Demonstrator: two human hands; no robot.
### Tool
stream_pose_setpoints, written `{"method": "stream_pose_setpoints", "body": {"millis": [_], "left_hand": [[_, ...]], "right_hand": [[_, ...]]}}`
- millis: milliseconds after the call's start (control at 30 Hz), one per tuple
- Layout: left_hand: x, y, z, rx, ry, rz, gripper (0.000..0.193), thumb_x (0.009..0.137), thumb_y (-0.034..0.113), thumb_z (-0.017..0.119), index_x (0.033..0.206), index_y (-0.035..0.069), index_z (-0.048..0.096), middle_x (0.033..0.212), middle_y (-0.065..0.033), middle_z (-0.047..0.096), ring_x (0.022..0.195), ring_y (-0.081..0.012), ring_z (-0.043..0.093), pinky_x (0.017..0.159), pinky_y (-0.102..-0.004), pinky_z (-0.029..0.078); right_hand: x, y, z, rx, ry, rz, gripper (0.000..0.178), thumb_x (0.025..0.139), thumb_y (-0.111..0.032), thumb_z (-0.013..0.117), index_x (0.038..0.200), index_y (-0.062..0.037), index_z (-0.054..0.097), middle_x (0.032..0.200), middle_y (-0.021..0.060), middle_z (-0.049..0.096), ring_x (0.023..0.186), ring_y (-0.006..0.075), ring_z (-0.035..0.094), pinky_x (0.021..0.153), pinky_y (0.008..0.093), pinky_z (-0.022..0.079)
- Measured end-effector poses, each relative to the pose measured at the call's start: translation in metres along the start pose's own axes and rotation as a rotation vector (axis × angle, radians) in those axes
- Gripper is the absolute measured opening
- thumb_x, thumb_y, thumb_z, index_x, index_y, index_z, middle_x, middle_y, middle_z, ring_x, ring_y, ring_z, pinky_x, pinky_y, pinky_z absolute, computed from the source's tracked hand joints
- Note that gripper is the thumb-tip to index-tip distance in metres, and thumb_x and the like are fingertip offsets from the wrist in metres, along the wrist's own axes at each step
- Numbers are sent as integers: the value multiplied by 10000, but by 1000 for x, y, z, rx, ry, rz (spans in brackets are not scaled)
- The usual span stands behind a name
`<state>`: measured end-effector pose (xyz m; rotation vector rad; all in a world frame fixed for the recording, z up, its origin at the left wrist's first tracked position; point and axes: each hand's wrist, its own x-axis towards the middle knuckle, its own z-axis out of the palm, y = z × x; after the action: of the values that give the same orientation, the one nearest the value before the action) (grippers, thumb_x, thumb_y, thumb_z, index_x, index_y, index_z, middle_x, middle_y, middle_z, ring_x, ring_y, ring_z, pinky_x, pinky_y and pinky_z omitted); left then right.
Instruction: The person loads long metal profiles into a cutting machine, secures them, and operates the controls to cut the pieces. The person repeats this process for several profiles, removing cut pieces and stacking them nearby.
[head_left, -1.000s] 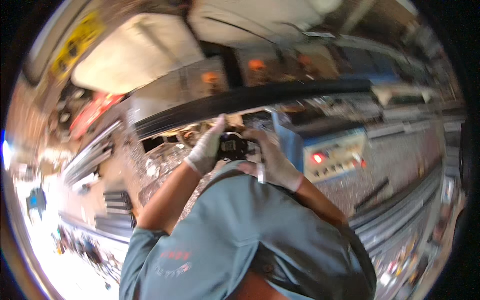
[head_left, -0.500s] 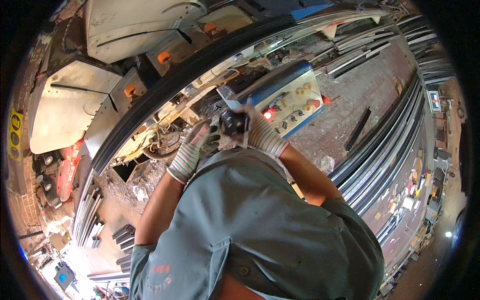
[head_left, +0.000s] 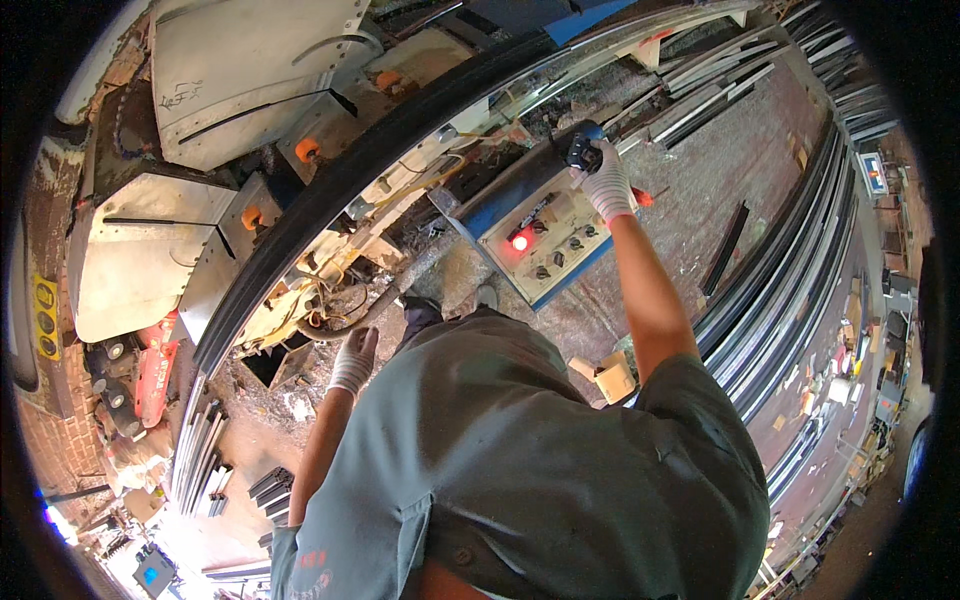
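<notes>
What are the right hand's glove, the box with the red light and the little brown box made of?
Glove: probably knitted cloth, matte, with fine wrist bands.
Red-light box: likely smooth painted metal, from its straight blue edges; plastic is possible.
Brown box: seems plain, dull cardboard, from its thin flap.

Work area, arranged about a blue-and-cream metal control box (head_left: 553, 228).
A small black object (head_left: 580, 152) is held in the white-gloved right hand (head_left: 606, 185), at the box's far end; the white-gloved left hand (head_left: 354, 362) is placed well apart, to the left. A long black strip (head_left: 392, 137) is laid beyond the box, leftward, with cream metal panels (head_left: 150, 250) set behind it. Long dark-and-silver bars (head_left: 790, 290) are stacked to the right; an open brown cardboard carton (head_left: 614, 378) is placed nearer.
</notes>
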<state>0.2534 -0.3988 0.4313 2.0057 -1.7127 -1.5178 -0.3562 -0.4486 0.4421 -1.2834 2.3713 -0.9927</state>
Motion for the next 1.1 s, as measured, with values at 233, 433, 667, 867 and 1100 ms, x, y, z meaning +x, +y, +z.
{"method": "stream_pose_setpoints", "body": {"millis": [233, 433, 667, 867, 1100], "left_hand": [[-8, -128, 9, 207, -73, -57, 565, 960, 522, 612, 1228, 27, 656, 1165, -241, 704, 1123, -378, 664, 973, -434, 504], [4, -157, 31, 73, -71, -29, 557, 927, 520, 652, 1214, 43, 671, 1165, -223, 709, 1113, -373, 673, 952, -435, 519], [-14, -68, 0, 149, 153, 75, 459, 934, 408, 676, 1211, 42, 666, 1139, -237, 702, 1096, -385, 667, 959, -424, 522], [-1, -68, -55, -542, 415, 52, 375, 969, 262, 710, 1236, 5, 657, 1095, -96, 725, 992, -170, 656, 909, -307, 520], [-24, -46, -140, -688, 903, 161, 231, 955, 166, 714, 1114, 4, 667, 1012, -58, 708, 918, -128, 639, 843, -269, 517]], "right_hand": [[-44, 15, -16, -2, 213, 84, 609, 755, -218, 840, 1256, -5, 565, 1212, 208, 643, 1104, 367, 638, 993, 441, 499], [-117, 3, 9, -274, -55, 272, 528, 809, -216, 719, 1302, -130, 549, 1111, 241, 684, 1032, 430, 665, 884, 521, 527], [-117, -10, 24, -218, -12, 44, 572, 863, -187, 639, 1416, -113, 513, 1204, 199, 690, 1044, 393, 680, 899, 485, 538], [-126, -85, 69, 221, -236, -316, 233, 937, -166, 659, 1131, -37, 657, 915, 77, 689, 762, 172, 640, 749, 322, 550], [-116, -240, 108, 534, -550, -136, 240, 970, -267, 659, 1070, -50, 685, 928, 55, 715, 818, 124, 653, 733, 283, 533]]}}
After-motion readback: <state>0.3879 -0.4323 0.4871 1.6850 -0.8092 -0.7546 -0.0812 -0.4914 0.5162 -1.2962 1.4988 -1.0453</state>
